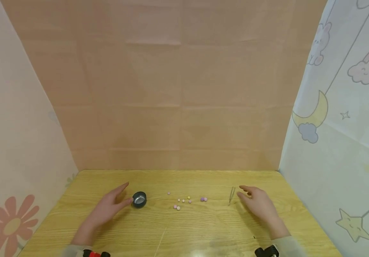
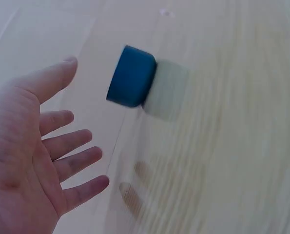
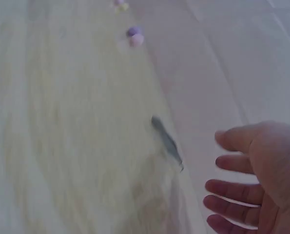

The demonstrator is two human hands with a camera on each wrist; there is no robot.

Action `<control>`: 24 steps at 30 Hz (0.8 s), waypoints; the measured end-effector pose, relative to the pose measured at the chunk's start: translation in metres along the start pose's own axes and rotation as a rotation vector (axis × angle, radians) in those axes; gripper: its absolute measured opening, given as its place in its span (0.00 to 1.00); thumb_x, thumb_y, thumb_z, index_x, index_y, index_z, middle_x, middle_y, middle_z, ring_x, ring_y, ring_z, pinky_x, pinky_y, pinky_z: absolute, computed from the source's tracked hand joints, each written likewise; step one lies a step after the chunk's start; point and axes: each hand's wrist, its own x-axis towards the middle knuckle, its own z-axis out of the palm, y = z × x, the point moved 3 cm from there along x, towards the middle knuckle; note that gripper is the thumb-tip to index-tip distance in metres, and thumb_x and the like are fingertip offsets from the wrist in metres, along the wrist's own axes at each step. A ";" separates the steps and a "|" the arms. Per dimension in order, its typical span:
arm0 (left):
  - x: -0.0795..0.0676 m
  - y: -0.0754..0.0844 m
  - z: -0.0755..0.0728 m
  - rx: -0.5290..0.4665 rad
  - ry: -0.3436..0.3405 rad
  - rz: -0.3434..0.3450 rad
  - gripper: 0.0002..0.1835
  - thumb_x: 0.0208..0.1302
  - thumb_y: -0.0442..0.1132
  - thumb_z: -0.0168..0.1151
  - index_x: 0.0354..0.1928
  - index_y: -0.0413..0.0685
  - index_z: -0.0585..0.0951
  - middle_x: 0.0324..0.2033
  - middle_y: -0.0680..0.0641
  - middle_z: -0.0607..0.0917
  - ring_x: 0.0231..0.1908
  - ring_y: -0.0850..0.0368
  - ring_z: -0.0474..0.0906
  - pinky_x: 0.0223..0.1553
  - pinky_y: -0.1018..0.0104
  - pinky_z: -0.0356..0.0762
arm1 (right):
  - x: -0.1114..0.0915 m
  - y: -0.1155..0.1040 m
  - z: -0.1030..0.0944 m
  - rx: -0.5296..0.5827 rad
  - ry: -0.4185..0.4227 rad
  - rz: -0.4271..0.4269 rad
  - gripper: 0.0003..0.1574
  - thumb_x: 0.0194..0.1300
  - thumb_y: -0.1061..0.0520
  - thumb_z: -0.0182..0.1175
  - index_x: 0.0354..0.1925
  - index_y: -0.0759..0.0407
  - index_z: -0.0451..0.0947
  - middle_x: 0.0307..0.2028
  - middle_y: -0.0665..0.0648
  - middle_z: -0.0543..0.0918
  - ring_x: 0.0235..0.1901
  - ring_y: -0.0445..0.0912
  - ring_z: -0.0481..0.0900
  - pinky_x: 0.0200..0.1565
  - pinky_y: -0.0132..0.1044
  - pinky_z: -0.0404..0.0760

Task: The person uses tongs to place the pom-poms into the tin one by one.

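A small dark round bowl (image 1: 139, 200) with a shiny metal inside stands on the table. My left hand (image 1: 108, 207) is just left of it, fingers spread and thumb toward the rim. In the left wrist view, a gap shows between that hand (image 2: 32, 151) and the bowl's blue-looking side (image 2: 132, 77). Thin metal tweezers (image 1: 231, 196) lie on the right part of the table. Close to their right is my right hand (image 1: 259, 203), holding nothing. The right wrist view has its relaxed fingers apart from the tweezers (image 3: 167, 140).
Between bowl and tweezers lie several tiny pastel balls, among them a purple ball (image 1: 202, 199), a yellow ball (image 1: 189, 197) and a pale ball (image 1: 178, 208). A brown paper backdrop (image 1: 181, 107) rises behind the wooden table (image 1: 203, 228). Patterned panels flank both sides.
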 end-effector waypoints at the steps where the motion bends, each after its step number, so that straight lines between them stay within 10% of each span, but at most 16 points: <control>1: 0.002 0.001 0.002 -0.018 0.003 -0.012 0.44 0.76 0.56 0.66 0.83 0.41 0.63 0.77 0.34 0.68 0.74 0.30 0.66 0.69 0.31 0.65 | 0.002 -0.002 0.001 0.009 0.009 0.013 0.32 0.79 0.43 0.63 0.69 0.61 0.81 0.58 0.67 0.86 0.53 0.62 0.86 0.54 0.63 0.82; 24: 0.019 0.003 0.024 -0.167 -0.026 -0.058 0.48 0.59 0.45 0.84 0.78 0.41 0.71 0.69 0.36 0.77 0.54 0.48 0.79 0.48 0.62 0.80 | 0.018 -0.011 0.031 0.116 0.021 0.263 0.31 0.71 0.40 0.71 0.49 0.67 0.81 0.42 0.61 0.88 0.38 0.53 0.85 0.41 0.54 0.83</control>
